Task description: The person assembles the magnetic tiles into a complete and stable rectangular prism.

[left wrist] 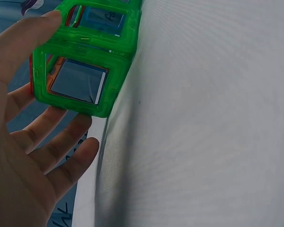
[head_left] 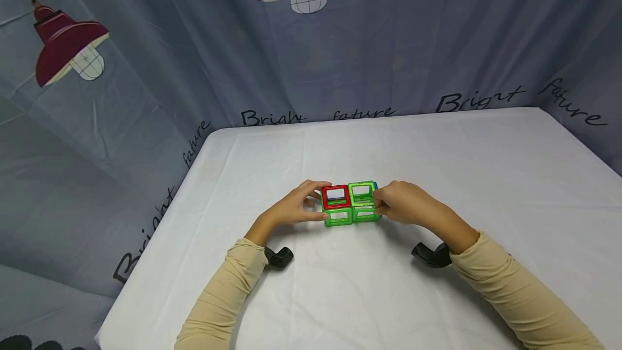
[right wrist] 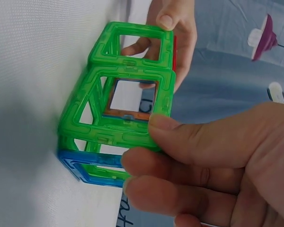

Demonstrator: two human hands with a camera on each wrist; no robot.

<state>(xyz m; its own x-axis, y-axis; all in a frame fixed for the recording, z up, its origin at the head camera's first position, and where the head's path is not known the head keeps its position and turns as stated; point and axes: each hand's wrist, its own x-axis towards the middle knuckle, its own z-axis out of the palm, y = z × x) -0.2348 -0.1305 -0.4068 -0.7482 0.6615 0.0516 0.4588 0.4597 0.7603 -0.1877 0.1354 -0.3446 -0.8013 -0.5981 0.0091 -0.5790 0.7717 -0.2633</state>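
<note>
A block of see-through magnetic tiles, two joined boxes, stands on the white cloth. Its top has a red tile [head_left: 347, 197] on the left and a green tile [head_left: 352, 194] on the right; the front tiles [head_left: 338, 223] are green. My left hand [head_left: 295, 204] holds the left box, thumb on the front face and fingers toward the back. On the right, my right hand [head_left: 403, 202] pinches the block's end near a blue tile [right wrist: 90, 157], its thumb [right wrist: 165, 124] on the green front frame. An orange tile [right wrist: 128, 113] shows through the frame from behind.
The white cloth [head_left: 311, 296] covers the table. A grey-blue curtain [head_left: 389, 42] with printed lamps and lettering hangs behind and to the left. Black wrist devices [head_left: 279, 258] sit below both sleeves.
</note>
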